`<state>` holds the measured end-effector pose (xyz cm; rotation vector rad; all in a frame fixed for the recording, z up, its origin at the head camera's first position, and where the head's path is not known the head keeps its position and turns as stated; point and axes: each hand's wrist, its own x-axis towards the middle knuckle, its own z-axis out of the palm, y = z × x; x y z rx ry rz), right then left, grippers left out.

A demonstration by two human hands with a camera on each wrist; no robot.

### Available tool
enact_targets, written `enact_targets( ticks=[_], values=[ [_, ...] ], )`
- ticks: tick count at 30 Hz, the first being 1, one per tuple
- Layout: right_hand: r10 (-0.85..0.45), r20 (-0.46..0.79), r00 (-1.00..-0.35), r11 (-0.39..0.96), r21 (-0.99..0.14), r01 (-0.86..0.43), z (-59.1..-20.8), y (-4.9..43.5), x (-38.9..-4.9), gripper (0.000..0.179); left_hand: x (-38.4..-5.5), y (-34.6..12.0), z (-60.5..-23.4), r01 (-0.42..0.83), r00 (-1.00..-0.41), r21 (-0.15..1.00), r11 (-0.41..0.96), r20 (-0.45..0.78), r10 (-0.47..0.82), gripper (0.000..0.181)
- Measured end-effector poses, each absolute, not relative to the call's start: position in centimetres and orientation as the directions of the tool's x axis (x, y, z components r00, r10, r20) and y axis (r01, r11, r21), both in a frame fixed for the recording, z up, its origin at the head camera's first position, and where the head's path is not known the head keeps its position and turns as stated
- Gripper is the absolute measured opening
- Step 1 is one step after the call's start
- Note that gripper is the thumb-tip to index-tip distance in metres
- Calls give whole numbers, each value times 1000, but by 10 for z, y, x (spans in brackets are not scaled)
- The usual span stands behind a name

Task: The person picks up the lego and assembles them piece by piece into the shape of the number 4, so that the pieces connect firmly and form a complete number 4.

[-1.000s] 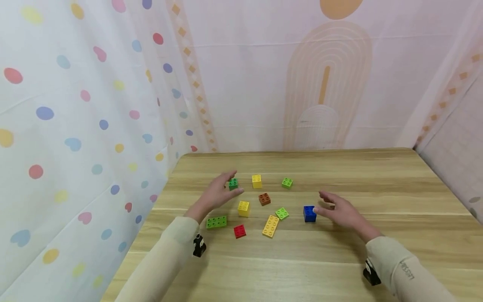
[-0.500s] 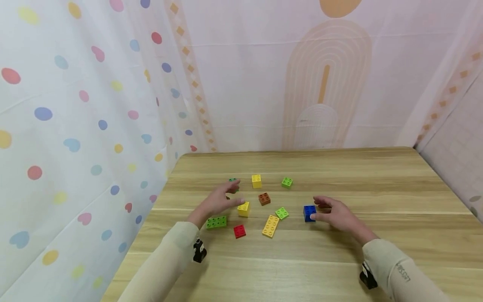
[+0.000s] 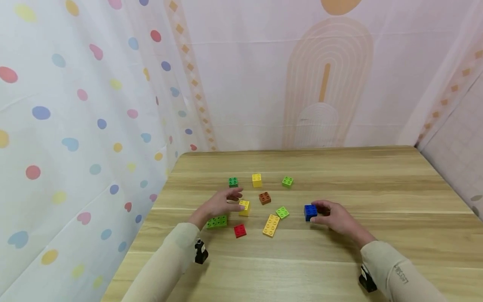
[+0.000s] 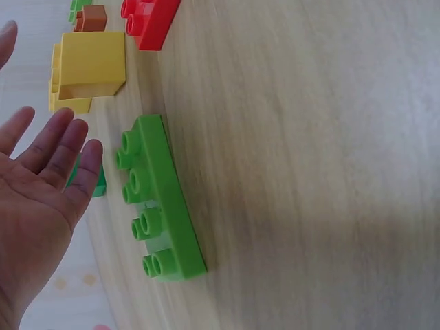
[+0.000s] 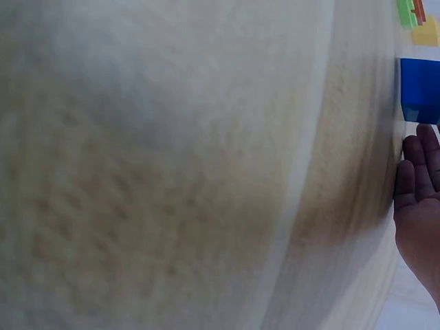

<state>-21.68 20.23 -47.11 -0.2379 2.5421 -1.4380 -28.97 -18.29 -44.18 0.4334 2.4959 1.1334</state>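
My left hand (image 3: pixel 219 204), fingers loosely spread, hovers beside a yellow brick (image 3: pixel 246 211). Its thumb tip overlaps the brick's left side in the head view. From the left wrist, the open palm (image 4: pixel 34 206) and straight fingers show below that yellow brick (image 4: pixel 93 63). A long green brick (image 3: pixel 217 222) lies just under the left wrist. On the right, my right hand (image 3: pixel 337 219) reaches towards a blue brick (image 3: pixel 310 213), thumb on its near side and fingers at its far right corner. The right wrist view has those fingertips close to the blue brick (image 5: pixel 419 89).
Several other bricks lie around on the wooden table (image 3: pixel 294 268): dark green (image 3: pixel 233 182), a second yellow (image 3: pixel 257 180), brown (image 3: pixel 265 198), light green (image 3: pixel 287 181), another light green (image 3: pixel 282 212), a long yellow (image 3: pixel 271 225) and red (image 3: pixel 240 230). A patterned curtain (image 3: pixel 241 84) hangs behind.
My left hand has come nearer and lower, from beside the dark green brick to the nearer yellow brick. My right hand has moved left and down around the blue brick's right side.
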Motion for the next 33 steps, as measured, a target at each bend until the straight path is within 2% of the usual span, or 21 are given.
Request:
enact_targets(
  ticks=[6, 13, 26, 33],
  values=[
    [-192, -85, -978, 526, -850, -29, -475, 197, -216, 50, -290, -183, -446, 75, -874, 781, 620, -247, 418, 74],
    [-162, -66, -985, 533, -845, -31, -477, 195, -216, 46, -290, -184, -451, 81, -872, 787, 612, -242, 426, 71],
    [-144, -55, -988, 524, -851, -29, -478, 196, -215, 48, -291, -181, -464, 74, -902, 792, 605, -206, 379, 37],
    [-141, -27, -990, 514, -857, -50, -484, 193, -213, 45, -291, -182, -469, 85, -913, 772, 630, -193, 360, 31]
  ],
)
